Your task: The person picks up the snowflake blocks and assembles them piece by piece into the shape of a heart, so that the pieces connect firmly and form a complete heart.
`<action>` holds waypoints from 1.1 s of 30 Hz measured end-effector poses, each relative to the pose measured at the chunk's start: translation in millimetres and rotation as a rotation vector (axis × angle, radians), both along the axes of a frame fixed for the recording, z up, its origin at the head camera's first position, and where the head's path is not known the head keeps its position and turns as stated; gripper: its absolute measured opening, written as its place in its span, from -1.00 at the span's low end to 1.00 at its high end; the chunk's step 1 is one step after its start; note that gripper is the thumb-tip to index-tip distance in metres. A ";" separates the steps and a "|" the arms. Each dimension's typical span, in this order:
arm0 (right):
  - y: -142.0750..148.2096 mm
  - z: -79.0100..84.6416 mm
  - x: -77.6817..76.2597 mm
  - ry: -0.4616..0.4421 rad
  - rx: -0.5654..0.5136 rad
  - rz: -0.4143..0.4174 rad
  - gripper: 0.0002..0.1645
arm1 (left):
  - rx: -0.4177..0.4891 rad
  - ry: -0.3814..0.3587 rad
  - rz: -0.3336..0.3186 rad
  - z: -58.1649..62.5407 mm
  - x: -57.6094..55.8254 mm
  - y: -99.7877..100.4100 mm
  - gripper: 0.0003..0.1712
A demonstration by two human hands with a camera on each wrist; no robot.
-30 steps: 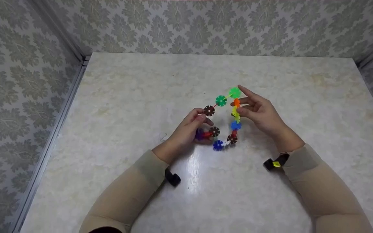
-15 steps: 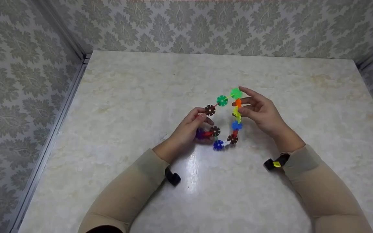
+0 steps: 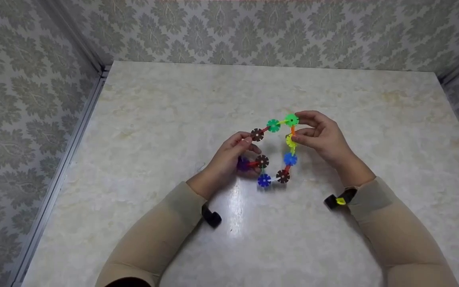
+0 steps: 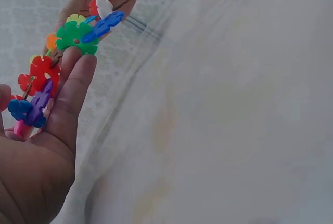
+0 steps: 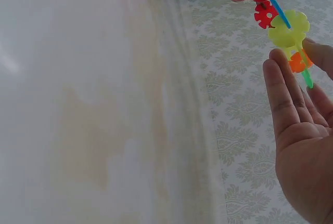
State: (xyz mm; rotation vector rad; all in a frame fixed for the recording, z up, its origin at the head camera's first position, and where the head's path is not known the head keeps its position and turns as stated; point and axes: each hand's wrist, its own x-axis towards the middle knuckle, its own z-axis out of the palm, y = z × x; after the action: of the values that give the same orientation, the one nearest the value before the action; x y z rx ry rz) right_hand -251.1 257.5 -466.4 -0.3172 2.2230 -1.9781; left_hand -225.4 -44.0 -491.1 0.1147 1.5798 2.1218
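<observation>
A loop-shaped chain of notched plastic discs point(image 3: 273, 126) in many colours hangs between both hands above the table. My left hand point(image 3: 229, 157) grips its left side, thumb and index finger by a brown disc point(image 3: 257, 134). In the left wrist view, purple point(image 4: 39, 103) and red point(image 4: 44, 73) discs lie between the thumb and fingers. My right hand point(image 3: 324, 137) pinches the right side, its thumb at a yellow disc point(image 3: 290, 140) and a finger near the bright green disc point(image 3: 292, 120). Blue point(image 3: 290, 159), brown and dark blue point(image 3: 264, 180) discs form the lower part.
The pale marbled table point(image 3: 173, 103) spreads around the hands. Patterned wall panels point(image 3: 221, 32) stand behind it and on both sides. A thin thread-like curl point(image 3: 201, 166) lies on the table near the left wrist. Black straps with small devices point(image 3: 212, 217) sit at both wrists.
The right index finger has bent down onto the bright green disc, where it was straighter before. The chain's right side has turned and dropped slightly. My left hand has barely moved.
</observation>
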 end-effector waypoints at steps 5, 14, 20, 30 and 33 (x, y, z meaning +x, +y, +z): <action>-0.8 0.6 -0.5 -0.015 -0.001 0.000 -0.19 | -0.004 -0.006 0.023 -0.9 -1.4 -0.8 -0.65; -1.0 -0.5 0.1 0.006 0.026 0.024 -0.16 | -0.001 0.020 0.035 -2.5 -3.7 -1.4 -0.57; -0.5 -0.5 2.7 0.047 0.042 -0.004 -0.24 | -0.022 0.022 0.065 -1.7 -3.0 -2.3 -0.68; 0.3 -1.1 3.5 0.086 0.056 -0.029 -0.32 | -0.007 0.047 0.092 -0.2 -2.9 -3.3 -0.63; -0.3 -1.0 3.5 0.089 0.058 -0.041 -0.32 | 0.000 0.042 0.098 0.3 -2.9 -3.5 -0.59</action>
State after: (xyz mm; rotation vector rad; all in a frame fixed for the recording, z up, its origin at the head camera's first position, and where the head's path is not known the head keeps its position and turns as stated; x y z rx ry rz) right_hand -247.6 257.2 -467.4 -0.3617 2.3546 -1.9513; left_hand -228.3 -47.5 -490.8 0.0840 1.6399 2.2076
